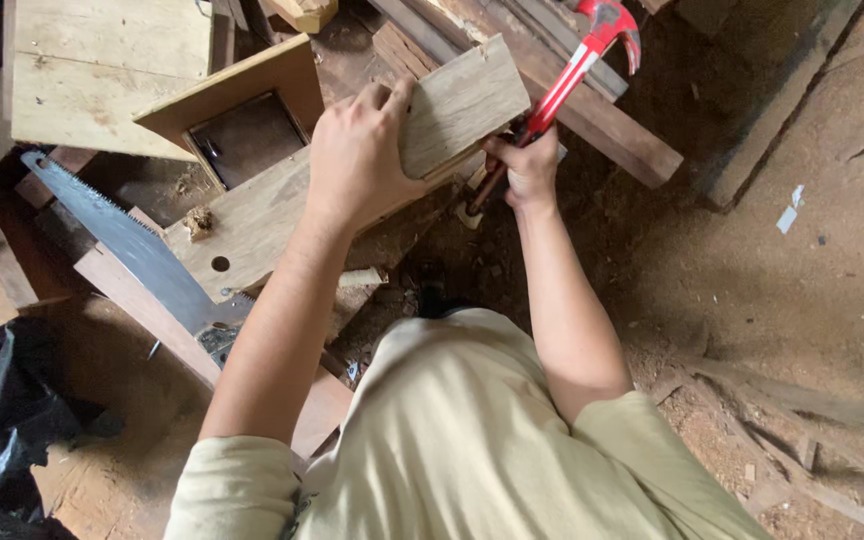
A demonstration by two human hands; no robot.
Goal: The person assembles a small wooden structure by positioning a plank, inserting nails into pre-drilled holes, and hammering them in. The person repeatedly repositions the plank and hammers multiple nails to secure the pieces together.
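My left hand point(357, 150) grips a flat, pale wooden board point(467, 100) by its near edge and holds it tilted over a larger plank point(252, 225). My right hand point(530, 165) is closed around the handle of a red claw hammer point(577, 65). The hammer's head points up and away, above the board's right corner. The lower end of the handle is hidden inside my fist and behind the board.
A hand saw point(127, 245) lies to the left, blade up-left, across the wood. A wooden box frame point(242, 110) and a pale panel point(102, 70) sit behind it. Long dark planks point(592, 115) cross at top. Black plastic sheeting point(2, 430) lies bottom left. The dirt floor point(802, 280) carries sawdust and scraps.
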